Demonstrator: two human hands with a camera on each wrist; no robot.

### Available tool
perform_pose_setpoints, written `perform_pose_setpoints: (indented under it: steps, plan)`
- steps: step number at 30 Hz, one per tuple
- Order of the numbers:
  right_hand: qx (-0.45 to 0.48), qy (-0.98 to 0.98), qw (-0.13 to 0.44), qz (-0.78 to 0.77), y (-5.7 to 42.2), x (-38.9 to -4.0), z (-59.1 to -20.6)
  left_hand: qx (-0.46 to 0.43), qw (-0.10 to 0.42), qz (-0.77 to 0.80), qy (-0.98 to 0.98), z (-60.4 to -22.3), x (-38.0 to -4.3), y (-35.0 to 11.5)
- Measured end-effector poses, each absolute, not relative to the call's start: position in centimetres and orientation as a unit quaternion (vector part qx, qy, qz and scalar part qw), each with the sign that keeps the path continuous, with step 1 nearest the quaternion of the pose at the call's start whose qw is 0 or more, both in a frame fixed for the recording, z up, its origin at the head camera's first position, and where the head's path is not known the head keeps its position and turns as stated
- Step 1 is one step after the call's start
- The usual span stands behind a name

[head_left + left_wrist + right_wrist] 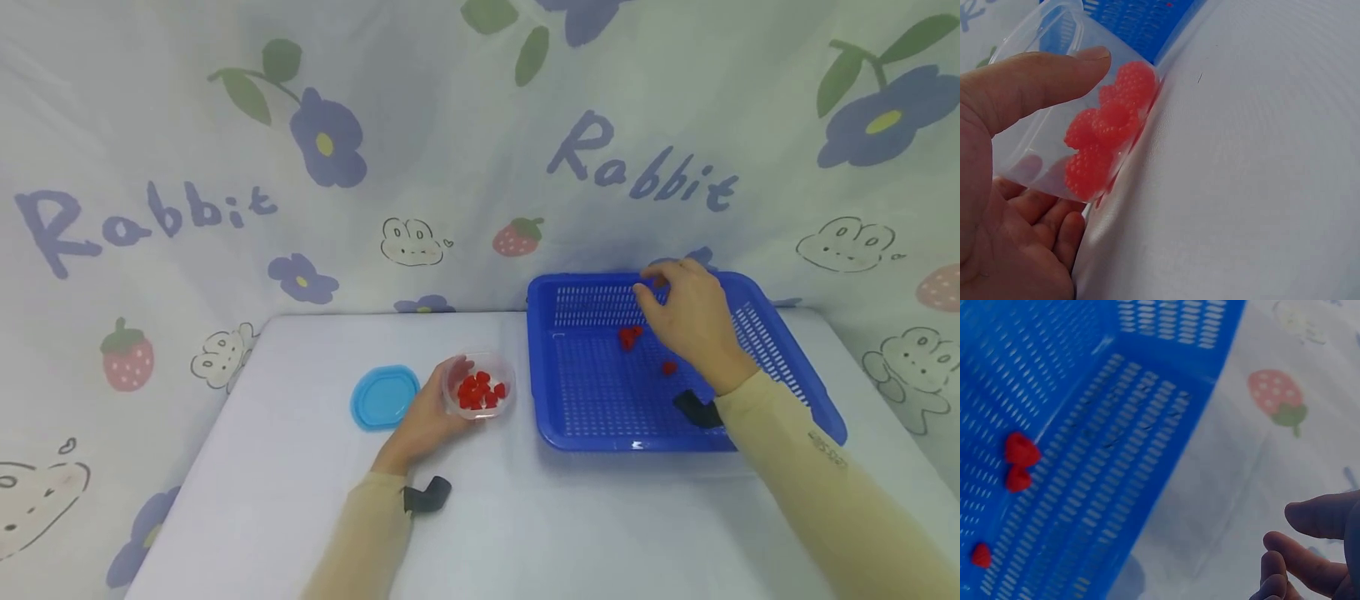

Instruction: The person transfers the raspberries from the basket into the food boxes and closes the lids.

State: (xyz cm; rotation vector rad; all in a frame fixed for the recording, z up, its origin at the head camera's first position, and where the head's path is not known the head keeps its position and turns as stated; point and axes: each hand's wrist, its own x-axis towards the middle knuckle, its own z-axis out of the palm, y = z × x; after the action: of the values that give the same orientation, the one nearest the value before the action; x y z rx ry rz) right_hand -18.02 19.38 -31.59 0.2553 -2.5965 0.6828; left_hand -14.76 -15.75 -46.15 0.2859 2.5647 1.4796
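My left hand [426, 423] grips a small clear plastic tub [511, 385] on the white table, thumb on the near wall and fingers on the other side. Several red raspberries [1116, 119] lie at the bottom of the tub. Over the far part of a blue plastic basket [585, 408] hovers my right hand [697, 325], thumb and forefinger apart with nothing between them. Below it, on the basket floor, a small cluster of raspberries [628, 338] lies near the back wall, and a lone raspberry [669, 367] sits closer to the front.
A light blue lid [386, 397] lies flat on the table, left of the tub. Behind the table hangs a white cloth [450, 167] printed with flowers, rabbits and strawberries. The basket's raised perforated walls stand between its floor and the tub.
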Motion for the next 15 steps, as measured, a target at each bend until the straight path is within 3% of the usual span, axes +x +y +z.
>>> perform_pose_setpoints:
  steps: [15]
  plan:
    - [0.094, -0.964, 0.122, 0.217, 22.1, -21.0, -33.6, 0.065, 0.094, 0.486, 0.866, -45.9, -14.8, -15.3]
